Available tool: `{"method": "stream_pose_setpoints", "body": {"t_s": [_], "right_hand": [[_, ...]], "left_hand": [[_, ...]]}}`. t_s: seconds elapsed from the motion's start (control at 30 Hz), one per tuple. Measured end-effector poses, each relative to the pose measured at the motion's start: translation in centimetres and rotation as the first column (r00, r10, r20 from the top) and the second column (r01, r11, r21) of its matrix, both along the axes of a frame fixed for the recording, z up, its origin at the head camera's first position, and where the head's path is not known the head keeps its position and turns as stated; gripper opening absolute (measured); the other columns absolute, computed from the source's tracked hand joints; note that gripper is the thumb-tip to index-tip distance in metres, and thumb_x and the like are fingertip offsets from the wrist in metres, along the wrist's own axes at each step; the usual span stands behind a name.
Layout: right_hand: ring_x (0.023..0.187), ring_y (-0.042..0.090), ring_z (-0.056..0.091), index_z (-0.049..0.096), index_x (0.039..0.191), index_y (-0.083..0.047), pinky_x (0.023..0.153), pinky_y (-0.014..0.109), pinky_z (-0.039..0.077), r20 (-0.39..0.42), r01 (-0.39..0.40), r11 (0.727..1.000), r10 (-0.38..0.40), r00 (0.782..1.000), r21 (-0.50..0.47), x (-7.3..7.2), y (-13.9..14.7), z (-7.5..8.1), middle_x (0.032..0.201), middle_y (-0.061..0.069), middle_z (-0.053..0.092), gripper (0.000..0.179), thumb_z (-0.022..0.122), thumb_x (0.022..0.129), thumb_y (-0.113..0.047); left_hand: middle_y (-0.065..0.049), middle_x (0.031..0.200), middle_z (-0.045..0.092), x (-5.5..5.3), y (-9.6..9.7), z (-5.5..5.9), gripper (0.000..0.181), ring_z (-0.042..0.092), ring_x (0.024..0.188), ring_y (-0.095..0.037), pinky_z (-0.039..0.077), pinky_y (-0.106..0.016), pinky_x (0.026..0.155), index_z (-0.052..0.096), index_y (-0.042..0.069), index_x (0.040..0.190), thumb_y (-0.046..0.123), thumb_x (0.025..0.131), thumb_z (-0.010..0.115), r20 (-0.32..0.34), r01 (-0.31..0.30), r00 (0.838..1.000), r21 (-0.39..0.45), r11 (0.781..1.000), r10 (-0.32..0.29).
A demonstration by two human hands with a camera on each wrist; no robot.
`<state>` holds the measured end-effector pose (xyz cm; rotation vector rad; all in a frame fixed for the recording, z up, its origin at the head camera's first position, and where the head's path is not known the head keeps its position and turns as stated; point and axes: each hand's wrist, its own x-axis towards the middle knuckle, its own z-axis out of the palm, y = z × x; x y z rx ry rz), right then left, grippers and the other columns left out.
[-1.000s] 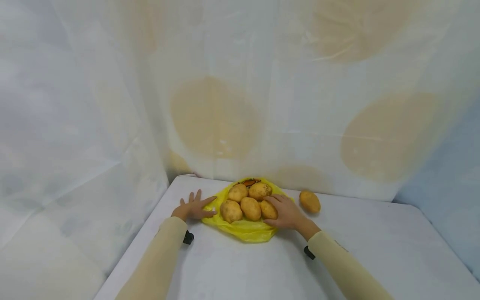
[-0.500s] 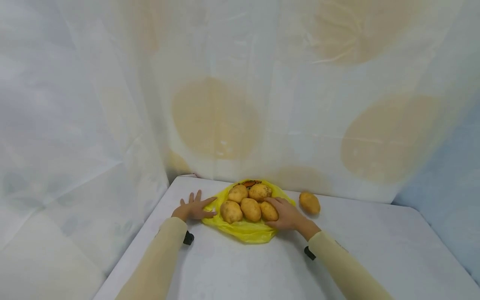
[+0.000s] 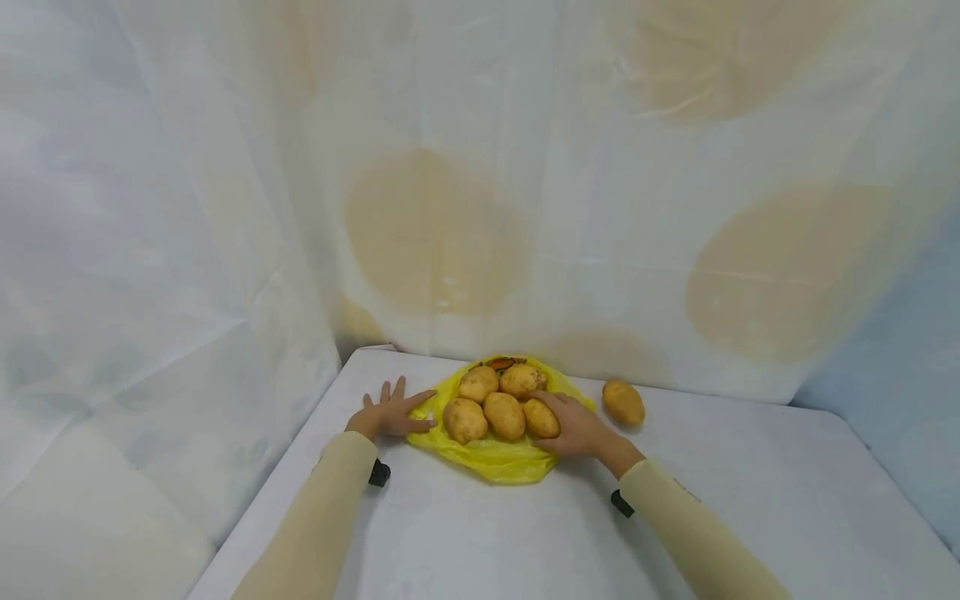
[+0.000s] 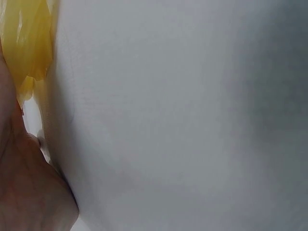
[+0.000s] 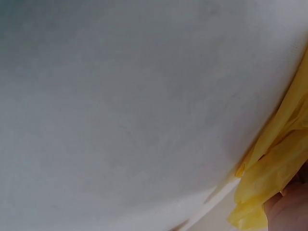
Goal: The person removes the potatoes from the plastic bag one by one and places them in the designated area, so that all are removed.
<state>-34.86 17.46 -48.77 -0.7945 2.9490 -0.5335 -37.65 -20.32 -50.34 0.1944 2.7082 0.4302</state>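
Several potatoes (image 3: 505, 416) lie together on a spread yellow plastic bag (image 3: 510, 471) on the table. My right hand (image 3: 577, 427) grips the rightmost potato on the bag (image 3: 542, 418), fingers over its top and thumb at its near side. At the bag's left edge, my left hand (image 3: 393, 414) rests with fingers spread, its thumb and forefinger touching the plastic. In the left wrist view, part of the palm (image 4: 29, 187) shows beside the yellow bag (image 4: 29, 43). The right wrist view catches only the bag's folds (image 5: 274, 168) and a bit of the hand.
One loose potato (image 3: 623, 403) sits on the white table (image 3: 750, 467), right of the bag near the back edge. White sheeting with tan round patches (image 3: 438, 229) rises behind the table, and more sheeting (image 3: 150, 292) stands along the left.
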Motion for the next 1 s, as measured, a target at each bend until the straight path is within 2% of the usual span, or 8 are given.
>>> {"method": "stream_pose_setpoints", "body": {"t_s": [0.2,0.3,0.53,0.9,1.0], "right_hand": [[0.129,0.039,0.051,0.037,0.151,-0.018,0.104,0.058,0.043,-0.003,-0.003,1.0,0.004,1.0,0.004,0.1,0.1,0.3,0.143,0.02,0.051,0.084,0.079,0.081,-0.039],[0.13,0.039,0.05,0.037,0.151,-0.018,0.105,0.058,0.042,0.011,0.001,1.0,-0.001,1.0,0.002,0.1,0.1,0.4,0.144,0.019,0.051,0.084,0.078,0.081,-0.039],[0.131,0.038,0.049,0.037,0.151,-0.016,0.106,0.058,0.041,0.045,0.018,1.0,-0.017,0.999,-0.025,0.2,0.2,0.6,0.144,0.018,0.051,0.083,0.079,0.081,-0.034],[0.131,0.034,0.05,0.041,0.149,-0.014,0.108,0.055,0.04,0.103,0.008,0.995,0.002,0.995,-0.099,0.2,-0.4,0.9,0.143,0.014,0.053,0.077,0.078,0.083,-0.029],[0.133,0.033,0.049,0.042,0.148,-0.014,0.11,0.055,0.039,0.112,0.005,0.994,0.008,0.994,-0.113,0.1,-0.2,0.8,0.144,0.013,0.053,0.076,0.077,0.083,-0.03]], "left_hand": [[-0.023,0.165,-0.009,1.2,0.4,1.3,0.076,-0.011,0.149,-0.051,-0.009,-0.077,0.108,0.024,0.039,0.156,0.067,0.091,0.052,-0.035,0.032,0.999,0.028,0.999,-0.031],[-0.022,0.165,-0.009,1.6,0.6,1.7,0.073,-0.011,0.149,-0.05,-0.009,-0.076,0.109,0.024,0.04,0.156,0.064,0.092,0.051,-0.035,0.029,0.999,0.02,0.999,-0.028],[-0.022,0.165,-0.01,1.8,1.0,1.9,0.075,-0.012,0.149,-0.049,-0.01,-0.076,0.109,0.023,0.036,0.157,0.062,0.093,0.052,-0.023,0.028,0.999,0.027,0.999,-0.027],[-0.021,0.165,-0.008,1.2,0.2,0.9,0.077,-0.012,0.149,-0.05,-0.01,-0.077,0.108,0.026,0.039,0.156,0.068,0.09,0.052,-0.028,0.008,1.0,0.026,1.0,-0.007],[-0.018,0.166,-0.011,0.3,0.0,-0.2,0.079,-0.014,0.15,-0.047,-0.011,-0.075,0.109,0.024,0.044,0.155,0.073,0.087,0.051,-0.011,-0.006,1.0,0.009,1.0,0.006]]}}
